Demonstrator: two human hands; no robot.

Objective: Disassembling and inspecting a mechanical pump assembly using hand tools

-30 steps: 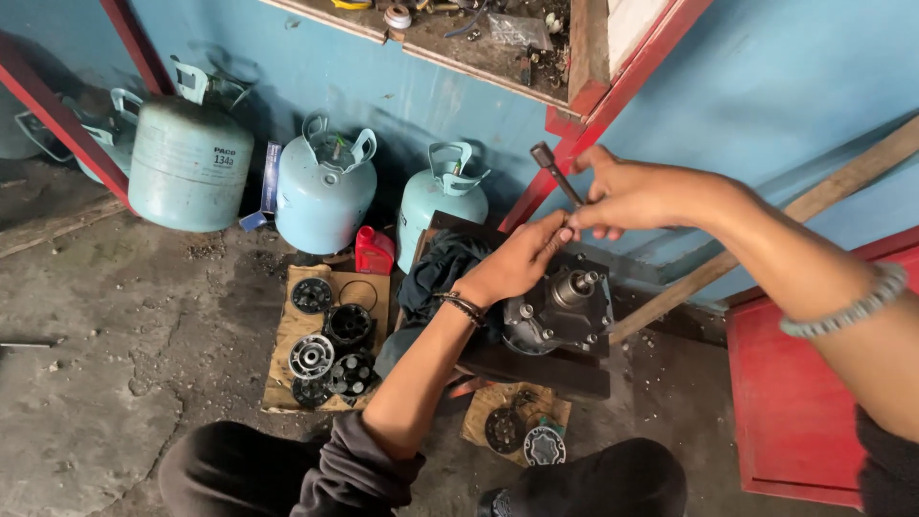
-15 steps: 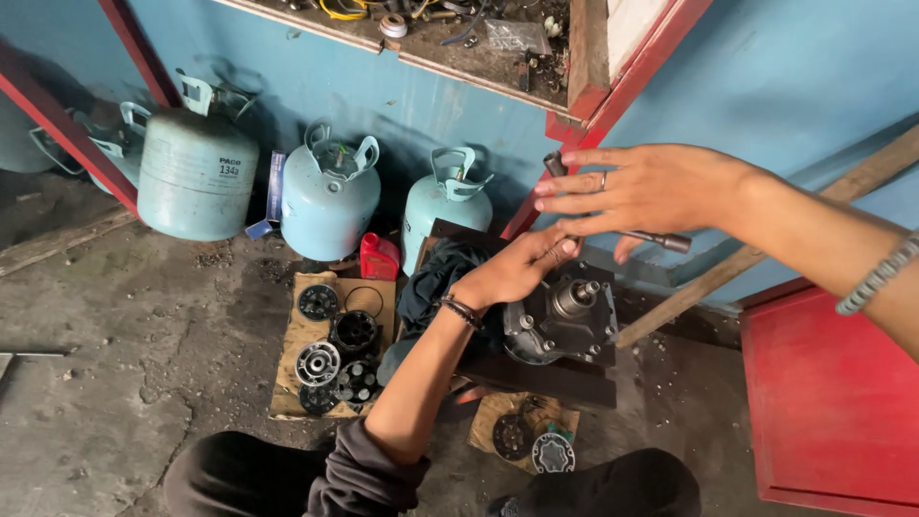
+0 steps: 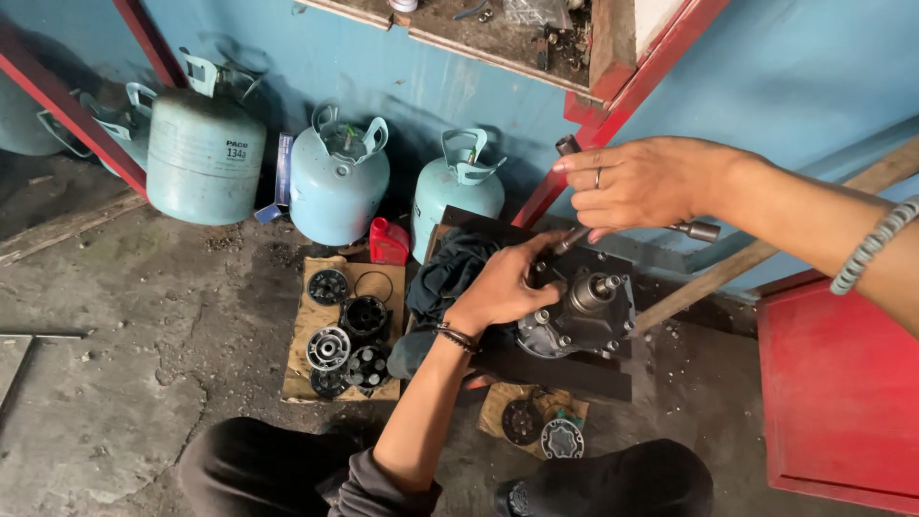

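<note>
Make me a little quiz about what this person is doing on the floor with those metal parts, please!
1. True or false: the left hand rests on the grey metal housing.
2. How many pale blue gas cylinders stand in full view along the blue wall? A) one B) three C) six
3. Fill the gap: the round black and silver parts lie on a piece of ______.

Key
1. True. Its fingers lie on the housing's top edge, while the right hand grips a T-shaped metal tool above it.
2. B. The big cylinder, the middle one and the small one.
3. Cardboard.
</note>
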